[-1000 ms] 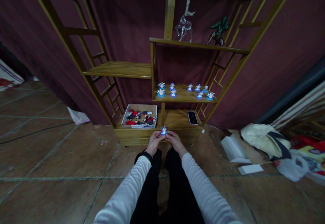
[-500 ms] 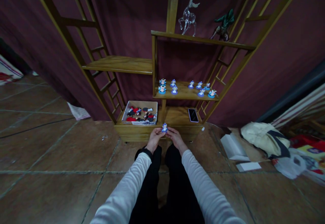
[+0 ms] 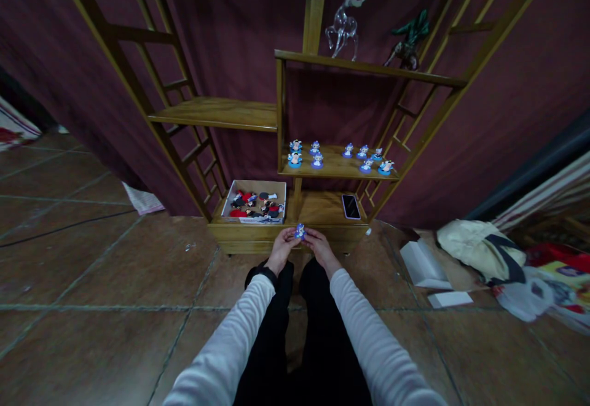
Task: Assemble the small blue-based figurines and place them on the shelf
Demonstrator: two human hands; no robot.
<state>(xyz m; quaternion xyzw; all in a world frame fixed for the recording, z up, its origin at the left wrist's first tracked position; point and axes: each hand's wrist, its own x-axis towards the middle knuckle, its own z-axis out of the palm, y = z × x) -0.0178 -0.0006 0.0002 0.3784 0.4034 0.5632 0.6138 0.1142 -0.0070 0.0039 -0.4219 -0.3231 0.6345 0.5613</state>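
Between my left hand and my right hand is a small purple-and-white figurine, upright and gripped by the fingertips of both. Just beyond it stands the low wooden base of a display shelf. On the shelf board above, several similar figurines stand in a left and a right group, some on blue bases and some on purple. A shallow cardboard box to the left holds several jumbled red, black and white figurines.
A phone lies on the lower board at right. A clear deer ornament and a dark green statuette stand on the upper board. White boxes, a cream bag and a plastic bag lie on the right floor.
The view has shifted slightly, and the shelf appears a little higher. Both hands keep hold of the figurine, which looks turned or tilted a little.
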